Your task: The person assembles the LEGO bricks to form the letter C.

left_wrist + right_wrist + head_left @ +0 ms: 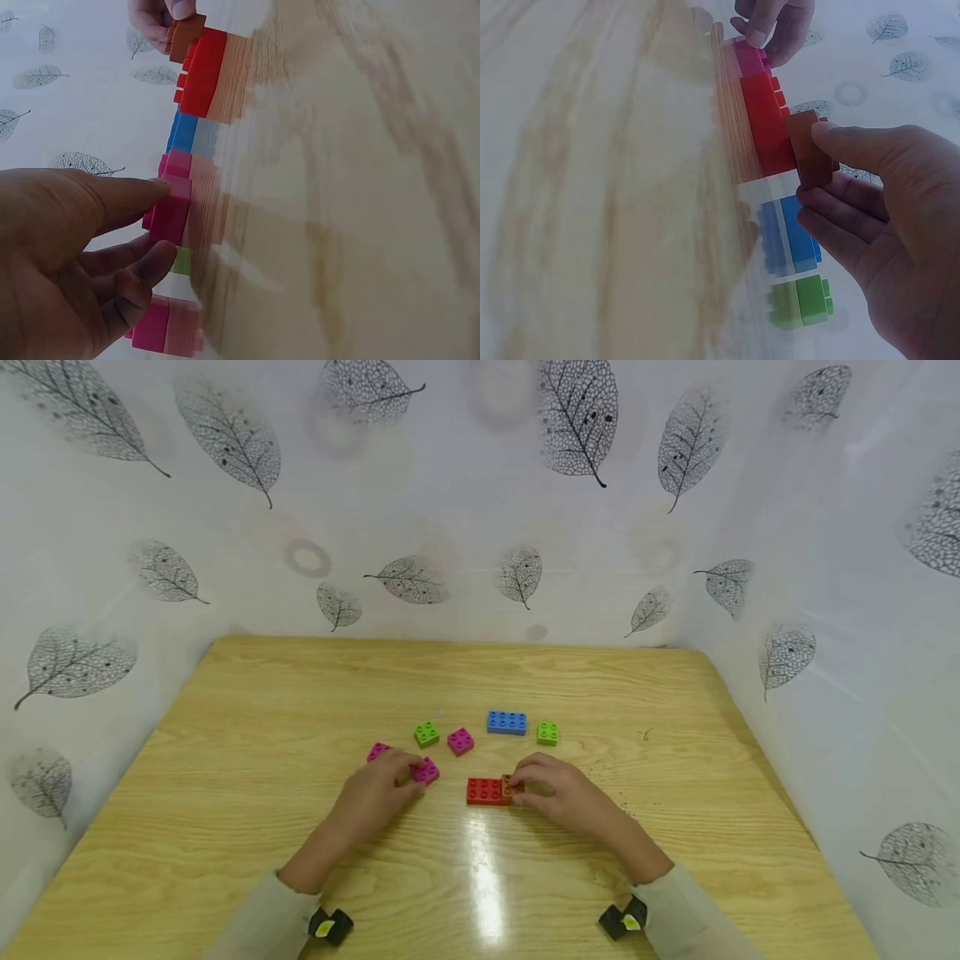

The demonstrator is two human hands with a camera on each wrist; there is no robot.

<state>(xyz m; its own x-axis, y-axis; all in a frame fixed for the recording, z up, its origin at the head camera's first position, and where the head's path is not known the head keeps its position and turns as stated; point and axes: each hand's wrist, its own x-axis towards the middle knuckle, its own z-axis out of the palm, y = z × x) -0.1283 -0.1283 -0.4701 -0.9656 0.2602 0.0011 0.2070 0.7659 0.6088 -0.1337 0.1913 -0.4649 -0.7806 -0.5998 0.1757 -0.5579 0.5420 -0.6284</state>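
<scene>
My right hand (551,787) pinches a small brown toy building brick (810,148) between thumb and fingers. The brown brick sits over the right end of a long red brick (483,791), slightly tilted in the right wrist view; whether its studs are fully joined cannot be told. The red brick lies flat on the table. To the left, my left hand (382,789) has thumb and fingers around a small pink brick (172,206), which stays low at the tabletop. A second pink brick (377,750) lies just behind the left hand, partly covered by it.
Behind the hands lie a green brick (427,734), a third pink brick (461,742), a long blue brick (507,722) and another green brick (548,732). The wooden table (300,685) meets a leaf-patterned curtain (450,510) at its back and sides.
</scene>
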